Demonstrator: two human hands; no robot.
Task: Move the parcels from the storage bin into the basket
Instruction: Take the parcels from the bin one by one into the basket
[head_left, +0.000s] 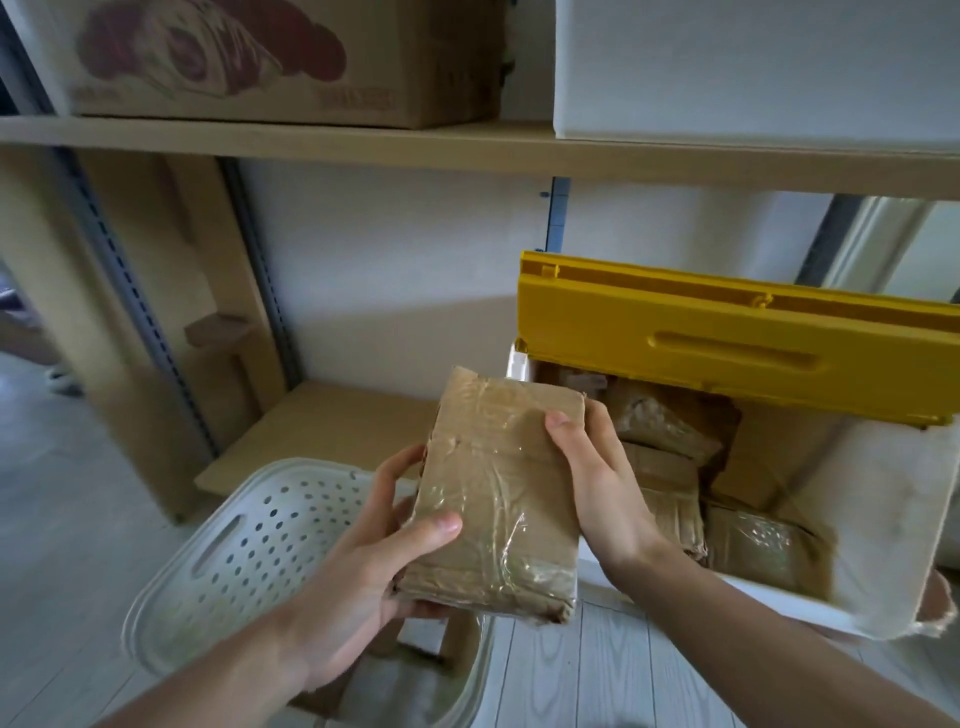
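Observation:
A brown parcel (493, 493) wrapped in clear tape is held in the air between both hands, above the right rim of the basket. My left hand (374, 561) grips its lower left corner with the thumb on top. My right hand (597, 483) grips its right edge. The white perforated basket (244, 556) stands on the floor at lower left, with another parcel partly visible inside beneath my left arm. The white storage bin (878, 525) with a raised yellow lid (727, 348) sits at right and holds several taped brown parcels (670, 421).
A wooden shelf (322, 140) runs overhead, carrying a printed cardboard box (291, 57) and a white box (753, 73). A low wooden board (332, 426) lies behind the basket. Metal shelf uprights stand at left. Pale plank floor shows at the bottom.

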